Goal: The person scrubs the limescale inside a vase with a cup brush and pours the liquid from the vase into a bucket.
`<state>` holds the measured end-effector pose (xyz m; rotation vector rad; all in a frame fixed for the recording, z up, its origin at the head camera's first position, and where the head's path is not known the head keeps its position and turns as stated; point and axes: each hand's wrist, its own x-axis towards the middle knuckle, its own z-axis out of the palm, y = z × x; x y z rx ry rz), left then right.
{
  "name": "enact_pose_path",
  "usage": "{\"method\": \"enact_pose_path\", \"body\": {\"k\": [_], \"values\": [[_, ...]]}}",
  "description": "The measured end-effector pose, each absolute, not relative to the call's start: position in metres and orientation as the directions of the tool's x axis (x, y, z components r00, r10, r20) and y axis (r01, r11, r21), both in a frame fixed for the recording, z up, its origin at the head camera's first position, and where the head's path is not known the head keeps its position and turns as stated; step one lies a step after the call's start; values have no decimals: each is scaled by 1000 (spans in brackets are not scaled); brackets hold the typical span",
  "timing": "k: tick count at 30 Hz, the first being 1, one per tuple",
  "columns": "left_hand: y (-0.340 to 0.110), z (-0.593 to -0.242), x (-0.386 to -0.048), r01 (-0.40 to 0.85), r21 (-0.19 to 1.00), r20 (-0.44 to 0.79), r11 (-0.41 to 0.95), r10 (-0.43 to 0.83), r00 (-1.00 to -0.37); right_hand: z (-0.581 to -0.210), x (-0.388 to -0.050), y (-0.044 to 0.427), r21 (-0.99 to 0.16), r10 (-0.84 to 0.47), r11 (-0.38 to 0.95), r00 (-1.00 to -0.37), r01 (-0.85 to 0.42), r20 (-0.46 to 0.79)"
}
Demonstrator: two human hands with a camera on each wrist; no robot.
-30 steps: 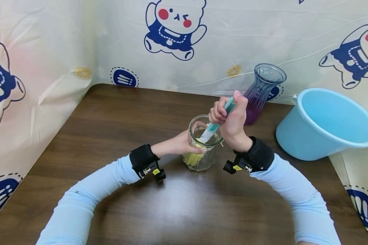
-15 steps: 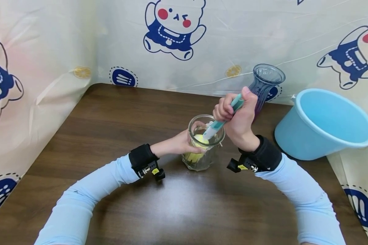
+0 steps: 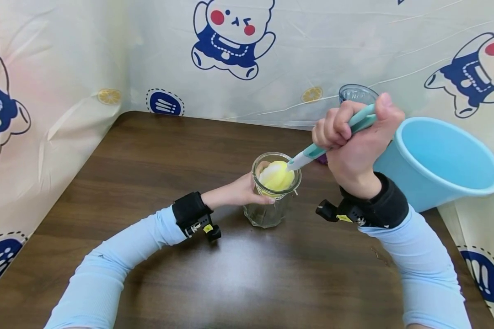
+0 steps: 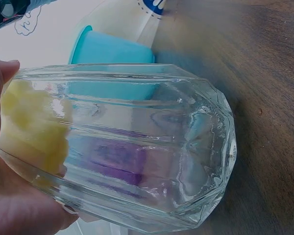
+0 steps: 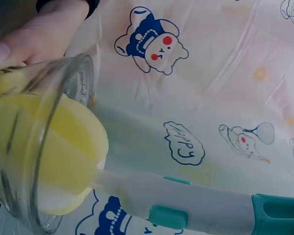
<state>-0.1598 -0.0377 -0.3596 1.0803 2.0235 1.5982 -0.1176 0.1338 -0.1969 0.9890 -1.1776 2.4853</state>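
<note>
A clear glass jar with faceted sides stands on the brown table. My left hand holds it near the rim, thumb at the front. My right hand grips the teal and white handle of a sponge bottle brush, which slants down to the left. Its yellow and white sponge head fills the jar's mouth. In the right wrist view the sponge bulges slightly past the glass rim. The left wrist view shows the sponge near the mouth, above the lower part of the jar.
A light blue bucket stands at the table's right edge. Behind my right hand is a blue and purple glass vase, mostly hidden. A bear-printed curtain hangs along the back and sides. Small wet marks lie near the right forearm.
My right hand has moved up and to the right, drawing the sponge head from deep in the jar up to its mouth. My left hand stays on the jar.
</note>
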Motion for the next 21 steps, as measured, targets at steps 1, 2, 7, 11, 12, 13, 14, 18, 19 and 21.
{"method": "enact_pose_path", "body": {"k": [1, 2, 7, 11, 12, 13, 14, 18, 19, 21], "values": [[-38, -359, -160, 347, 935, 185, 71, 737, -650, -196, -117, 133, -597, -84, -660, -745, -456, 662], [-38, -359, -160, 347, 935, 184, 73, 736, -651, -196, -117, 133, -591, -83, -661, -738, -462, 669], [-40, -359, -160, 356, 931, 192, 75, 731, -655, -206, -119, 127, -604, -129, -632, -702, -486, 700], [-39, -362, -161, 357, 932, 200, 61, 734, -649, -221, -124, 122, -651, -211, -578, -680, -493, 702], [-38, -363, -161, 358, 932, 202, 60, 735, -648, -225, -125, 121, -661, -226, -571, -681, -487, 697], [-38, -363, -161, 361, 931, 204, 59, 736, -645, -228, -126, 120, -668, -238, -568, -681, -481, 693], [-37, -363, -161, 363, 930, 204, 60, 737, -644, -230, -127, 120, -674, -247, -564, -681, -478, 689], [-37, -362, -159, 355, 933, 199, 60, 735, -648, -236, -131, 117, -686, -251, -544, -686, -483, 683], [-37, -362, -159, 353, 934, 199, 59, 734, -649, -237, -131, 116, -689, -253, -535, -686, -489, 683], [-37, -361, -159, 355, 933, 202, 57, 732, -650, -240, -133, 114, -698, -256, -509, -685, -504, 682]]}}
